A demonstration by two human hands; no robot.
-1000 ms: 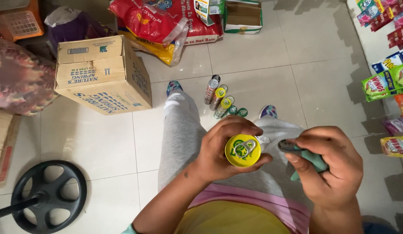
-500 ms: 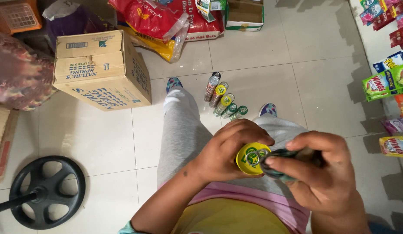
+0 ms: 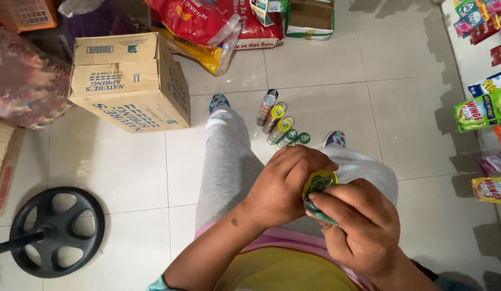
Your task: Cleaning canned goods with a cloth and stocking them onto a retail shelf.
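The left hand [image 3: 285, 186] comes in from the lower left with the forearm angled up toward the middle, its fingers curled around the side of a small round yellow tin [image 3: 319, 182], which it holds above the person's lap. The right hand [image 3: 358, 226] meets it from the lower right, knuckles up, thumb and fingers pinched narrow on a dark green object [image 3: 318, 207] pressed against the tin's lower edge (what that object is cannot be told, since the fingers cover most of it). The tin sits between the two hands, touching both; only part of its top shows, a yellow rim around a green printed design, the rest hidden by fingers. Beyond the hands, on the tiled floor [image 3: 326, 86] between the person's two feet, lies a row of slim tubes [image 3: 277, 125] with silver, yellow and green caps, side by side and tilted. Farther out to the left of the hands stands a cardboard box [image 3: 129, 81], and nearer on that side a black round fan base [image 3: 56, 231]. Well to the right of the hands, colourful snack packets [image 3: 479, 110] lie along the edge of the view.
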